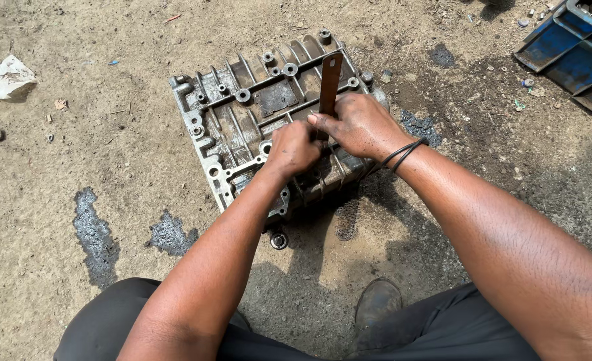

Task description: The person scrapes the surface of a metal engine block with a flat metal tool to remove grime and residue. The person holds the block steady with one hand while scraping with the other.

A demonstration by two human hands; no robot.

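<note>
Ribbed grey metal casing (242,113) lies flat on the dirt ground (75,154), just ahead of the person's knees. Both hands are closed on a flat rusty metal strip (329,80) that stands nearly upright on the casing's near right part: the left hand (292,148) clenches it low, the right hand (359,126) wraps it just beside. A blue metal part (570,50) sits well apart at upper right.

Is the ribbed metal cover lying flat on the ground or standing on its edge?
Flat: the ribbed metal cover lies with its ribbed face up on the dirt ground.
</note>
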